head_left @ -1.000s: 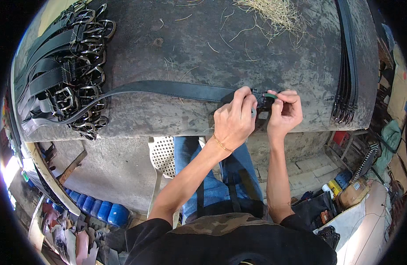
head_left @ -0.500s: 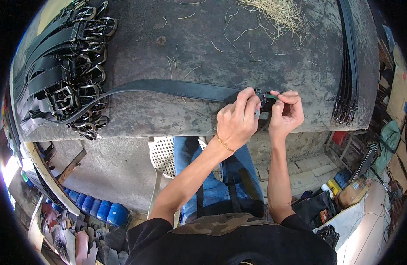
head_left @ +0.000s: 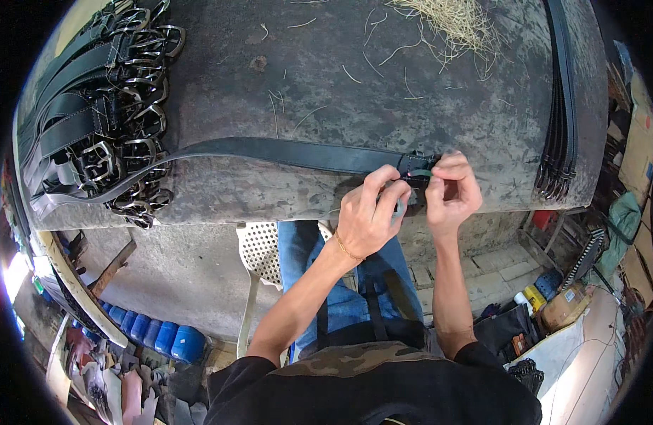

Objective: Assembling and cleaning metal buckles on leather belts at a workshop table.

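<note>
A long black leather belt runs across the table from the pile at the left to my hands, its buckle end lying near the table's front edge. My left hand is closed just in front of this end, fingers curled round a small pale greenish thing that they mostly hide. Thumb and forefinger of my right hand are pinched together at the belt's tip, on a small narrow green piece whose kind I cannot make out. My fingers partly cover the buckle end.
Several black belts with metal buckles are heaped at the left. More black straps hang together at the right. Thread scraps lie in a pile at the back. Below are a perforated chair and several blue containers.
My left hand has drawn slightly down and left, away from the belt's end. The right hand has shifted a little left and down, and more of the buckle end shows.
</note>
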Demonstrator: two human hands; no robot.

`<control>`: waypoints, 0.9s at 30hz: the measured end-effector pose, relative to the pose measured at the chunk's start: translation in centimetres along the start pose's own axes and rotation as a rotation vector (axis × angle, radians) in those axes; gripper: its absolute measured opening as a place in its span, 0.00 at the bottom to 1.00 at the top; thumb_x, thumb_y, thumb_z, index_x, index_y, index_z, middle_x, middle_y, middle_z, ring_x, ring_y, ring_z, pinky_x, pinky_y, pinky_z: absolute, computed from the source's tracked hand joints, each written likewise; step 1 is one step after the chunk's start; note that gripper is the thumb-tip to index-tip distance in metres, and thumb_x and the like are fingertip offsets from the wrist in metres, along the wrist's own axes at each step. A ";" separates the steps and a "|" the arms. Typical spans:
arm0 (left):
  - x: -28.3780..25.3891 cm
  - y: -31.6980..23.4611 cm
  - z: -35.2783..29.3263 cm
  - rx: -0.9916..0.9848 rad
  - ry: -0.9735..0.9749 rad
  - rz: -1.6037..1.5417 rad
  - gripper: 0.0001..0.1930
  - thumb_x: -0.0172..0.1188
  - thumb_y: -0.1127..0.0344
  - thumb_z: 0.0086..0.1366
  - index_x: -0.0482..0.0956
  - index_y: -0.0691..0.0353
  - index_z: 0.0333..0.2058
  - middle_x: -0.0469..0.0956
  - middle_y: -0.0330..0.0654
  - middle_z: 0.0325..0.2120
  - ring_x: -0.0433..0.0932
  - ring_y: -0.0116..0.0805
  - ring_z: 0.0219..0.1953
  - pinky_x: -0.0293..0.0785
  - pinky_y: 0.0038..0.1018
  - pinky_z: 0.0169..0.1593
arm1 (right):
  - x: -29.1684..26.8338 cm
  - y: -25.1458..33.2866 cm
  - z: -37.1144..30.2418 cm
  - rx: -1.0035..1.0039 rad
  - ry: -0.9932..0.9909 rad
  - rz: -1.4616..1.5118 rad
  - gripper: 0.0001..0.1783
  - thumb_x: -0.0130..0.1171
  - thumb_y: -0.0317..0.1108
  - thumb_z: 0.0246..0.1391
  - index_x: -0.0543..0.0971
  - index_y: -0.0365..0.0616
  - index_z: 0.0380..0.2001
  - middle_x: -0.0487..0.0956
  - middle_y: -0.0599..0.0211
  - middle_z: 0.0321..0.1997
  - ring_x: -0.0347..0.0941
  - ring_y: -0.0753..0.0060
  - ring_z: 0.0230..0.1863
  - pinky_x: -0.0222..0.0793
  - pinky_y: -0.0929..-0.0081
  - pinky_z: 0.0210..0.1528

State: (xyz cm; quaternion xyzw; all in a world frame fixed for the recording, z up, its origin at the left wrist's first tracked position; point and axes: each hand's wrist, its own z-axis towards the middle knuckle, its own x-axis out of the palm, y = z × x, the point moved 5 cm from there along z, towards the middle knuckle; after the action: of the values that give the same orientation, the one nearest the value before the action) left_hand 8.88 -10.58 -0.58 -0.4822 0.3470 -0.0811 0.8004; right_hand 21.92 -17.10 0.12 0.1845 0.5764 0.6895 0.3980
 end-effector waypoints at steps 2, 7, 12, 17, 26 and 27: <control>0.0 0.1 -0.2 0.014 -0.012 -0.003 0.16 0.65 0.80 0.42 0.74 0.63 0.33 0.70 0.42 0.38 0.76 0.32 0.23 0.72 0.26 0.26 | 0.1 -0.3 -0.1 -0.048 0.080 -0.002 0.08 0.50 0.13 0.36 0.70 0.35 0.23 0.71 0.63 0.24 0.63 0.72 0.25 0.59 0.77 0.29; -0.1 0.1 -0.3 0.032 0.037 -0.022 0.16 0.65 0.83 0.42 0.76 0.65 0.33 0.68 0.45 0.39 0.79 0.35 0.26 0.75 0.27 0.27 | 0.1 -0.4 0.1 -0.067 0.074 -0.006 0.08 0.51 0.15 0.33 0.69 0.35 0.21 0.70 0.63 0.22 0.62 0.71 0.24 0.57 0.77 0.26; -0.1 0.1 -0.4 0.038 0.040 -0.012 0.16 0.65 0.83 0.41 0.76 0.65 0.33 0.68 0.45 0.39 0.78 0.35 0.27 0.75 0.26 0.27 | 0.2 -0.1 0.3 -0.089 0.103 -0.075 0.07 0.51 0.15 0.30 0.70 0.35 0.19 0.69 0.62 0.20 0.62 0.69 0.22 0.57 0.75 0.24; 0.0 -0.1 -0.3 0.081 -0.020 -0.012 0.17 0.65 0.80 0.40 0.74 0.63 0.33 0.70 0.42 0.37 0.75 0.33 0.23 0.72 0.26 0.26 | 0.3 0.1 0.4 -0.108 0.111 -0.098 0.08 0.52 0.15 0.29 0.70 0.36 0.19 0.69 0.62 0.19 0.62 0.67 0.21 0.57 0.75 0.24; 0.0 0.1 -0.5 0.078 -0.023 0.016 0.16 0.65 0.80 0.41 0.75 0.63 0.33 0.70 0.42 0.37 0.75 0.33 0.24 0.73 0.26 0.26 | 0.3 -0.2 0.3 -0.087 0.123 -0.086 0.08 0.52 0.15 0.30 0.70 0.36 0.19 0.70 0.62 0.19 0.62 0.68 0.21 0.58 0.75 0.24; -0.1 0.1 -0.5 0.070 -0.005 0.011 0.16 0.65 0.82 0.42 0.76 0.64 0.32 0.69 0.44 0.38 0.76 0.34 0.27 0.75 0.26 0.27 | 0.3 -0.2 0.4 -0.084 0.117 -0.081 0.08 0.52 0.15 0.30 0.70 0.36 0.19 0.70 0.62 0.20 0.62 0.69 0.21 0.58 0.76 0.24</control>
State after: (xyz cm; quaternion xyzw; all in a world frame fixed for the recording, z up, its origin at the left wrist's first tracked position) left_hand 8.49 -10.89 -0.76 -0.4522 0.3444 -0.0877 0.8180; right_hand 22.10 -16.60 -0.05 0.1037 0.5764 0.7058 0.3986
